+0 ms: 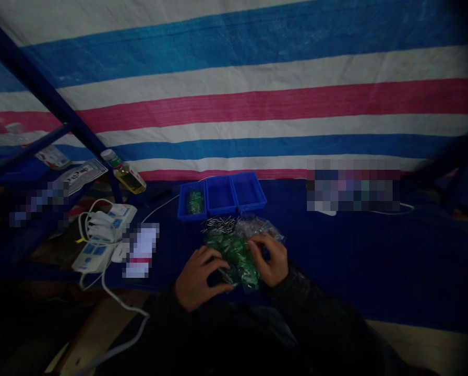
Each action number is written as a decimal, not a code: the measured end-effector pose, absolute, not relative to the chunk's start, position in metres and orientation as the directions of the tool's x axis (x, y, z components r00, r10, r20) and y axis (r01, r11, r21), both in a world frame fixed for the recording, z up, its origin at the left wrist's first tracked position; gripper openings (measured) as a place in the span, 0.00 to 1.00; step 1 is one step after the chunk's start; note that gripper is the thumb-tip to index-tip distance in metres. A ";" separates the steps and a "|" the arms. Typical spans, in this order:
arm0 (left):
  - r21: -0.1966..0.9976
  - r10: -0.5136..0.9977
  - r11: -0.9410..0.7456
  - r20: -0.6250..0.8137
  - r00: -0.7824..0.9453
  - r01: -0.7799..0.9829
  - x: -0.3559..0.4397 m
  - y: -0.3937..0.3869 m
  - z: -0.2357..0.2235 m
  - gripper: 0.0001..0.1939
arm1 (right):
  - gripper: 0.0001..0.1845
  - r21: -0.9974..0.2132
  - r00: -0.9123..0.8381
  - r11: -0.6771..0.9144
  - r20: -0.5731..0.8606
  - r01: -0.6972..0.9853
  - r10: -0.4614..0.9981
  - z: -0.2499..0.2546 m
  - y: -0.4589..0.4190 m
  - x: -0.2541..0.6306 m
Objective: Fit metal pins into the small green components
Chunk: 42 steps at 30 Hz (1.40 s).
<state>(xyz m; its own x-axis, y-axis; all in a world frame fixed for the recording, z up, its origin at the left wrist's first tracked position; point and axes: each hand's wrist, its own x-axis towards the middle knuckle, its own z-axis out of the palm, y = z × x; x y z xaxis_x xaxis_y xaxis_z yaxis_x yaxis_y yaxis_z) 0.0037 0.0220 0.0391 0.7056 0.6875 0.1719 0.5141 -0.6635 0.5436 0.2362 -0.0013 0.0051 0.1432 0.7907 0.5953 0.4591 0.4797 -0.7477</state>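
A heap of small green parts [234, 253] lies on the dark blue table cover [355, 261] in front of me. My left hand [198, 277] rests at the heap's left edge, fingers curled around something dark that I cannot make out. My right hand [271, 258] sits at the heap's right edge, fingers bent and pinched together over the green parts and a clear plastic bag [259, 227]. Behind the heap lies a scatter of thin metal pins [220, 224].
Three joined blue bins [221, 196] stand behind the pins; the left one holds green parts. White power strips [104, 230] with trailing cords lie at the left, near a small yellow bottle [129, 177]. A striped tarp [257, 94] closes the back. Dark frame bars cross the left.
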 end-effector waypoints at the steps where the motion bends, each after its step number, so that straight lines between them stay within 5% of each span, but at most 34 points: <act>1: 0.513 0.670 -0.684 0.159 0.725 0.519 0.005 0.017 0.035 0.22 | 0.06 -0.746 0.152 0.480 0.600 0.462 0.785 0.006 -0.001 0.236; 5: 0.426 0.662 -0.712 0.145 0.735 0.558 0.005 0.006 0.026 0.27 | 0.05 -0.749 0.165 0.477 0.600 0.460 0.783 0.005 -0.002 0.237; 21: 0.318 0.567 -0.823 0.400 0.720 0.471 -0.028 0.014 0.022 0.08 | 0.06 -0.787 0.203 0.425 0.552 0.448 0.808 -0.001 -0.005 0.239; 26: 0.560 0.717 -0.694 0.484 0.501 0.452 -0.029 0.021 0.027 0.04 | 0.06 -0.788 0.198 0.438 0.557 0.434 0.807 -0.002 -0.005 0.239; 33: 0.903 0.974 -0.225 0.196 0.115 0.365 -0.014 0.040 0.034 0.10 | 0.03 -0.725 0.111 0.516 0.621 0.457 0.776 0.004 -0.004 0.237; 42: 0.999 0.984 -0.027 0.032 0.173 -0.029 0.023 0.032 0.015 0.11 | 0.19 -0.569 -0.089 0.649 0.714 0.505 0.695 0.002 0.003 0.233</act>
<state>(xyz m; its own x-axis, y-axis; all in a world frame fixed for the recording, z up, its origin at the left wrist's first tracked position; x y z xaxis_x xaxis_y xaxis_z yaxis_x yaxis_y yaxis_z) 0.0227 0.0321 0.0150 0.1728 0.9844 0.0318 -0.0293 -0.0271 0.9992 0.2329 0.0027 0.0022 -0.0886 0.6946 0.7139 0.5053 0.6490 -0.5687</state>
